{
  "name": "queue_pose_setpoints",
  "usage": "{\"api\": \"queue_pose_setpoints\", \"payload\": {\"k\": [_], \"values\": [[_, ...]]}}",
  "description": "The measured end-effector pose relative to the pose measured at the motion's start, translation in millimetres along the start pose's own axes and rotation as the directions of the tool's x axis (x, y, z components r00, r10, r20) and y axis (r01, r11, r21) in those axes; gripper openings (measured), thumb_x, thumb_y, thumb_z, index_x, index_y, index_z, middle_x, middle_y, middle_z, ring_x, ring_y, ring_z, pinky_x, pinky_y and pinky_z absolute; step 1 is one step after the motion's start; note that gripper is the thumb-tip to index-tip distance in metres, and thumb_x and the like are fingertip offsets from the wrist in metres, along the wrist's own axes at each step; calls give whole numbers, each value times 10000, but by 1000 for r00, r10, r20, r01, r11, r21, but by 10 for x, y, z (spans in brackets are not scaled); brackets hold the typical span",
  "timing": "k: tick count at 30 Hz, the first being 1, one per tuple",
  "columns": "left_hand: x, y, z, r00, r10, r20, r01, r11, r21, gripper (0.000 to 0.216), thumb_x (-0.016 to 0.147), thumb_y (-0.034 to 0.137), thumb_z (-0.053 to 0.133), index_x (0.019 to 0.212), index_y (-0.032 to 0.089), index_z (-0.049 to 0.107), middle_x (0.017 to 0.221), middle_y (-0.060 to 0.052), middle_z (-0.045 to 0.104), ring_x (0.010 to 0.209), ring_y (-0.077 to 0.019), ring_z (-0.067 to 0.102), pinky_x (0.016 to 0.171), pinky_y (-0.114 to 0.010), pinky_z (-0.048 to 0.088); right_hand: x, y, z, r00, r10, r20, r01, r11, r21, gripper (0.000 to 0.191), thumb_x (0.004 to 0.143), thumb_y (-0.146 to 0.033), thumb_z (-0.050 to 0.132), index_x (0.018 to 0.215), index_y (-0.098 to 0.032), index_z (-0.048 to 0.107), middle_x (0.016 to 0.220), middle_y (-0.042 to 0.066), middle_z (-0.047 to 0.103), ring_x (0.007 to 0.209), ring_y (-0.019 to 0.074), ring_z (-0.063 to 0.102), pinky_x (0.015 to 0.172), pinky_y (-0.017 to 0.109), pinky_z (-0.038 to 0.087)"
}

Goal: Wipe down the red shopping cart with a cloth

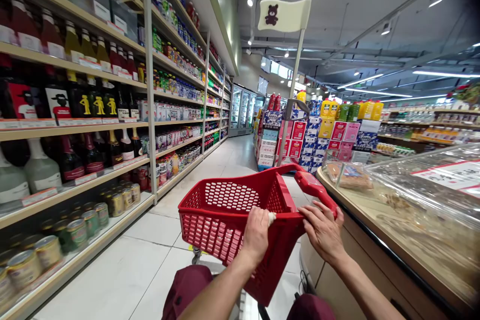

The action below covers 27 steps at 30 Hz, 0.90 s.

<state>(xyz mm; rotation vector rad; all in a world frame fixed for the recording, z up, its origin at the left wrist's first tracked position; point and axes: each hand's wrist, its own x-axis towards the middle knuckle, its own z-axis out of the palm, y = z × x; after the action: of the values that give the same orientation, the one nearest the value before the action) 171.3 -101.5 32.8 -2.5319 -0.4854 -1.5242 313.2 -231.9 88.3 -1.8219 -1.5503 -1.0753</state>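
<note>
A red plastic shopping cart (217,217) with a perforated basket stands before me, turned sideways, and no goods show in it. My left hand (257,235) is closed over the near side rim. A small whitish thing (272,217) pokes out beside its fingers; I cannot make out what it is. At the cart's rear corner, my right hand (322,232) grips the end of the red handle (317,187), thumb on one side and fingers on the other. From the cart rises a pole with a cream bear flag (284,15).
Along the left run shelves (75,130) of bottles and cans. Close on the right is a display counter (375,230) with a clear cover. Stacked drink cartons (311,137) stand ahead, with glass-door fridges (242,107) farther back. Pale floor tiles (150,245) line the aisle.
</note>
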Motion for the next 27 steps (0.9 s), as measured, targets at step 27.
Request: {"api": "queue_pose_setpoints", "payload": {"k": [27], "values": [[-167, -478, -133, 986, 95, 138, -123, 971, 206, 422, 851, 82, 333, 1267, 106, 398, 1309, -108, 466, 1272, -233, 325, 978, -437, 415, 177, -658, 380, 995, -63, 73, 58, 996, 68, 329, 850, -235, 367, 1088, -224, 593, 1098, 50, 632, 1104, 234, 507, 1038, 491, 153]]}}
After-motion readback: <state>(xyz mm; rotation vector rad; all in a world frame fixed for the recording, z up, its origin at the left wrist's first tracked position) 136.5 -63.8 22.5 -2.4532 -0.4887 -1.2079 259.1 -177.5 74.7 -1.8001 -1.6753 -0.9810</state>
